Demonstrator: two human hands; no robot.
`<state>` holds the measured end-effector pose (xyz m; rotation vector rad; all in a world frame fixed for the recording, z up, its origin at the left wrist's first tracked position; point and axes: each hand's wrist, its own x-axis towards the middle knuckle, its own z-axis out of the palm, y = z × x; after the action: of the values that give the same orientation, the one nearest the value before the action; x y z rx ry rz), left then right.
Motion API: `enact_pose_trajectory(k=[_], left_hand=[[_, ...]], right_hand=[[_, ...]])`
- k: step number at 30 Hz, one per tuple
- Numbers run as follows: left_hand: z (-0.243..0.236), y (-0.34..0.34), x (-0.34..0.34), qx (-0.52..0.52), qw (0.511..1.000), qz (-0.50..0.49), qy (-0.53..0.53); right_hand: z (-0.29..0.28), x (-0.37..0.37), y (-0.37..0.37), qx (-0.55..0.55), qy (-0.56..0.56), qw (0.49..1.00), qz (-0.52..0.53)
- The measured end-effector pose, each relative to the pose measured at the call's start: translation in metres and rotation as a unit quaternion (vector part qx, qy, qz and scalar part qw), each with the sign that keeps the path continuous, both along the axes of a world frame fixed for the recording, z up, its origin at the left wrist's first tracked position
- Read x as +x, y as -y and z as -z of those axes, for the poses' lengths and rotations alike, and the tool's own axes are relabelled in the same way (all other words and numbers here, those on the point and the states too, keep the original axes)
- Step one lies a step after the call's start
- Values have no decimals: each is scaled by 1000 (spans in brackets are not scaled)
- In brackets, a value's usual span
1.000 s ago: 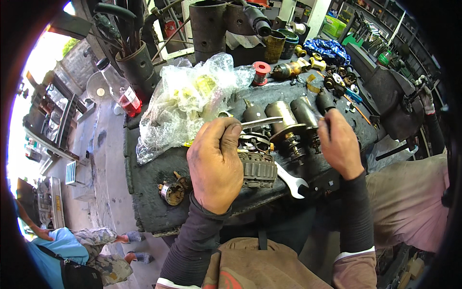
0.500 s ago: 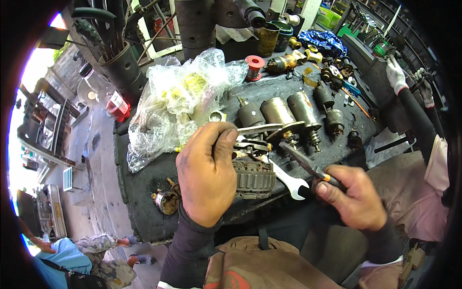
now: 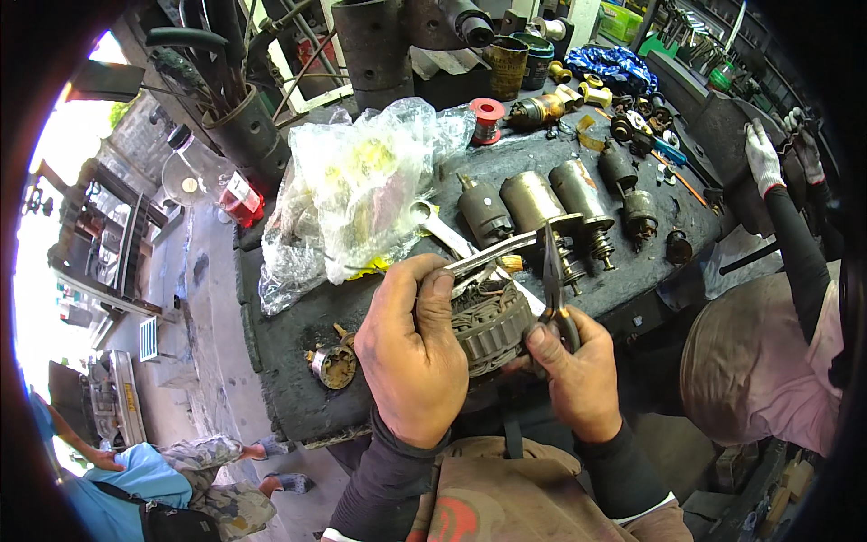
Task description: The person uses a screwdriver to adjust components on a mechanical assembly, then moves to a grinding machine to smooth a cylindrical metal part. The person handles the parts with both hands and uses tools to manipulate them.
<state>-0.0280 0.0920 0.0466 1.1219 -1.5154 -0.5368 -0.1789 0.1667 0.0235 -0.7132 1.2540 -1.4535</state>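
The right hand (image 3: 578, 370) had moved in beside the wire-wound slotted core (image 3: 495, 336), closed around pliers (image 3: 554, 266) that had swung from slanting to nearly upright. Their tips now met the free end of a thin metal strip (image 3: 492, 252) above the core, so 2 hands worked at 1 spot; whether the jaws bit was unclear. The left hand (image 3: 415, 348), left of the core, pinched the strip between thumb and forefinger. Beyond the core lay a combination spanner (image 3: 444, 233), partly hidden, and 3 cylindrical solenoids (image 3: 533, 200); crumpled plastic (image 3: 352, 199) crowded its far left.

Bright glare left; edges dark, bent
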Motion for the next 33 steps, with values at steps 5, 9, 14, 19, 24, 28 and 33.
enact_pose_trajectory(k=[5,9,14,19,24,28,33], left_hand=[[-11,12,-1,42,999,28,8],[-3,16,-6,-21,1000,9,19],[-2,17,-11,-20,1000,10,11],[-2,19,-14,-16,1000,13,-6],[-2,21,-15,-44,999,18,-4],[-3,20,-14,-37,999,23,-4],[-1,20,-12,-44,999,29,-10]], right_hand=[[-12,-29,6,38,-68,994,-75],[-36,-51,-1,54,-251,959,-122],[-97,-90,-14,68,-494,840,-215],[-142,-91,19,111,-534,770,-331],[-169,-79,43,141,-577,717,-364],[-183,-65,53,174,-605,682,-374],[-184,-61,57,180,-614,671,-374]])
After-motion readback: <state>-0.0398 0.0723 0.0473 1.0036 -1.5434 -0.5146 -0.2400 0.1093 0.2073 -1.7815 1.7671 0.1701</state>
